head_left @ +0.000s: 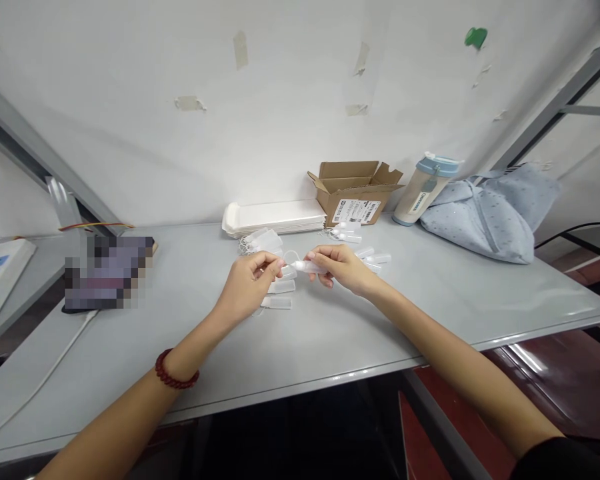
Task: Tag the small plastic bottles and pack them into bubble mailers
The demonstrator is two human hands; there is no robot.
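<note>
My right hand (334, 264) is closed around a small translucent white tube with a narrow cap (307, 267), held level above the table with its cap end toward the left. A thin white cord (291, 253) arches from that cap end. My left hand (255, 279), wearing a red beaded bracelet, pinches the cord between thumb and fingertips. Similar tubes lie under and beside my hands: a pile (263, 240) behind the left hand, one tube (278, 303) in front, a few (377, 259) by the right wrist, and others (349, 233) near the box.
Against the wall are a stack of white flat packets (280, 215), an open cardboard box (353, 200), a tumbler (425, 190) and a light blue cloth bag (475, 220). At left lies a blurred phone-like device (107, 273) with a white cable (45, 377) crossing the grey table (310, 353).
</note>
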